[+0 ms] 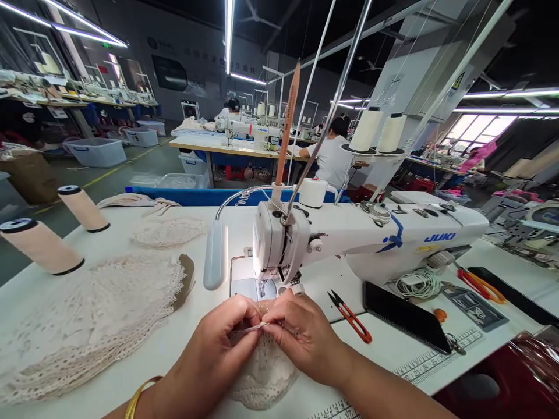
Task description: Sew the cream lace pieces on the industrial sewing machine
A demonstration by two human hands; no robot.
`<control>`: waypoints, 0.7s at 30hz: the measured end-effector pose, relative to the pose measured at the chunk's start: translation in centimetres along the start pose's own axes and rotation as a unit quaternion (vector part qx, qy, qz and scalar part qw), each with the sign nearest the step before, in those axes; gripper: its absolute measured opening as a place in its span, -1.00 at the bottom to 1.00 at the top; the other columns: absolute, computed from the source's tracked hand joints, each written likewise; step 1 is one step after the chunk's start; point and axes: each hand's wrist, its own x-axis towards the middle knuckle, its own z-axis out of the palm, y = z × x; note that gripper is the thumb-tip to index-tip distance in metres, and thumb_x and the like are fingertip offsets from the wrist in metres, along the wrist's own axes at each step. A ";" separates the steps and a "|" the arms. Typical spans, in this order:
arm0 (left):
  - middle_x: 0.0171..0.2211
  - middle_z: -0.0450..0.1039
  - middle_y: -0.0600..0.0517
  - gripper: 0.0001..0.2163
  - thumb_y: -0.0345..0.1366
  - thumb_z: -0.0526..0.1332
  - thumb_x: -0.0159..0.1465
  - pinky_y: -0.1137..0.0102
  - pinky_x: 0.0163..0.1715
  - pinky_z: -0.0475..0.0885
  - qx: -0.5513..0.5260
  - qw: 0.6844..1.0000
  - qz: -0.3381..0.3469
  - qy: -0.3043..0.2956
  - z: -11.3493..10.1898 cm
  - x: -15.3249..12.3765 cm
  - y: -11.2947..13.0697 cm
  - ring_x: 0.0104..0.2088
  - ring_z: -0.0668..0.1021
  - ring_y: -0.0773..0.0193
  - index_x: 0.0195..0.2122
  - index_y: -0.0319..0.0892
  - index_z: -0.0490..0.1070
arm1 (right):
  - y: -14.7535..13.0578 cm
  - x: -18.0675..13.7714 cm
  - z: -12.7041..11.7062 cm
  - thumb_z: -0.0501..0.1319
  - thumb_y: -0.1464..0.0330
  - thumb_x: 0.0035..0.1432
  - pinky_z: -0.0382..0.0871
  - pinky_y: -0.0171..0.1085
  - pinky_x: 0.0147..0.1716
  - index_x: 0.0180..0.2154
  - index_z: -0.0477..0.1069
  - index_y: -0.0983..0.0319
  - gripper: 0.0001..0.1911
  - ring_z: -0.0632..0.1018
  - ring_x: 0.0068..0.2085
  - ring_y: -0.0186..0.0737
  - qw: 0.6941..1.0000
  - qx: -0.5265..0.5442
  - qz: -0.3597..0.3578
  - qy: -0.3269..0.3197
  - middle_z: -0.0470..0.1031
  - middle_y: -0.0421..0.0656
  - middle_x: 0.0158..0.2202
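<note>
Both hands, left (231,343) and right (301,337), pinch the edge of a lace piece (266,375) between thumbs and fingers, just on the near side of the machine (349,233). The step looks like lining up that edge by hand; the next move seems to call for a firm, even pinch. From the hands, on the white table (388,346), a lace pile (100,314) lies at nine o'clock, snips (351,320) and a phone (404,317) towards three. Beyond, a white-shirted person (331,156) sits at one o'clock, bins (96,152) at ten.
</note>
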 end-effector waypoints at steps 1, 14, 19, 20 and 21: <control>-0.30 0.58 0.10 -0.90 -0.31 0.19 0.39 0.43 -0.27 0.51 0.002 1.000 0.001 0.004 0.0 0.0 0.1 -0.29 0.60 0.27 -0.29 -0.09 0.45 | 0.0 0.0 0.0 0.25 0.35 0.47 0.43 -0.23 -0.14 -0.15 0.49 0.12 -0.94 0.56 -0.24 -0.22 1.000 -0.003 -0.004 0.007 0.56 -0.22 -0.29; -0.45 0.47 0.13 -0.88 -0.28 0.18 0.31 0.43 -0.41 0.44 0.035 0.998 0.002 0.047 0.4 0.3 0.7 -0.43 0.51 0.30 -0.39 -0.10 0.35 | -0.2 -0.2 -0.1 0.19 0.30 0.50 0.48 -0.19 -0.17 -0.13 0.55 0.09 -0.84 0.56 -0.28 -0.17 0.999 -0.053 -0.009 0.007 0.55 -0.20 -0.35; -0.41 0.52 0.14 -0.90 -0.27 0.22 0.31 0.43 -0.39 0.47 0.019 0.998 -0.001 0.055 0.5 0.6 0.9 -0.42 0.54 0.29 -0.18 -0.09 0.49 | -0.5 -0.1 -0.2 0.22 0.39 0.46 0.45 -0.23 -0.18 -0.16 0.51 0.11 -0.90 0.58 -0.26 -0.21 0.999 -0.042 -0.025 0.014 0.58 -0.20 -0.31; -0.39 0.54 0.13 -0.85 -0.27 0.22 0.32 0.42 -0.36 0.49 0.015 0.999 0.004 0.049 0.4 0.6 1.0 -0.39 0.56 0.28 -0.13 -0.08 0.52 | -0.5 -0.1 -0.2 0.23 0.42 0.45 0.44 -0.24 -0.17 -0.16 0.49 0.12 -0.90 0.58 -0.24 -0.22 0.999 -0.038 -0.027 0.015 0.58 -0.21 -0.29; -0.36 0.56 0.12 -0.84 -0.27 0.21 0.33 0.42 -0.32 0.50 0.012 0.999 0.009 0.039 0.4 0.6 1.0 -0.36 0.58 0.27 -0.11 -0.08 0.54 | -0.5 0.0 -0.1 0.24 0.43 0.43 0.44 -0.25 -0.17 -0.17 0.48 0.12 -0.90 0.58 -0.24 -0.23 0.999 -0.036 -0.028 0.016 0.58 -0.22 -0.29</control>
